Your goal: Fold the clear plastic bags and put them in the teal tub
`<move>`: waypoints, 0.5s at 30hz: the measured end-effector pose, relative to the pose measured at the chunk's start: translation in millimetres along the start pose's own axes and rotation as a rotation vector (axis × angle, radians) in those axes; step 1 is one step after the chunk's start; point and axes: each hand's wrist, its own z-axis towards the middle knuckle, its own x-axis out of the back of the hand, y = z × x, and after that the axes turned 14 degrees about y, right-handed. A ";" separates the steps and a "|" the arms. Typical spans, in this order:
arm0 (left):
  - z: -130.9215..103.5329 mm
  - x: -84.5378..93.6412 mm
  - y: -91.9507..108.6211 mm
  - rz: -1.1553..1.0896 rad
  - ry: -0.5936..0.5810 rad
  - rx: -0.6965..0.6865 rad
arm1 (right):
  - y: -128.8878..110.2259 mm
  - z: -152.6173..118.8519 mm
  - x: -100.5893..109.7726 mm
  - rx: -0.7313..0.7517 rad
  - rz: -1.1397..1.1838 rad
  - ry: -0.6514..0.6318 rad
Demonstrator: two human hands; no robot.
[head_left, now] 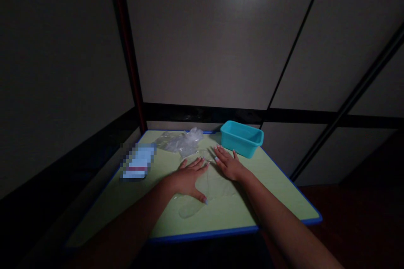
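Note:
A thin clear plastic sheet or bag (pixel 217 185) lies spread on the pale green table (pixel 176 226). My left hand (pixel 191 178) rests on its left part, fingers spread and thumb pointing toward the front right. On its upper right part lies my right hand (pixel 229 164), also with fingers apart, close to the turquoise basin. Neither hand is closed round anything. Behind my left hand is a crumpled heap of clear plastic (pixel 187 141).
An open turquoise basin (pixel 240 138) stands at the table's back right. At the left edge lies a flat, blurred-out rectangular object (pixel 139 162). Dark-framed panels rise behind the table and on its left.

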 end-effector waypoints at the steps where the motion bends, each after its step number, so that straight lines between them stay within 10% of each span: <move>1: -0.3 0.9 -0.1 0.004 0.010 0.012 | 0.4 -1.7 -0.8 -0.005 -0.009 -0.026; 15: -0.6 6.3 -1.2 0.058 -0.045 0.071 | 1.2 -7.2 -1.5 -0.028 -0.004 -0.092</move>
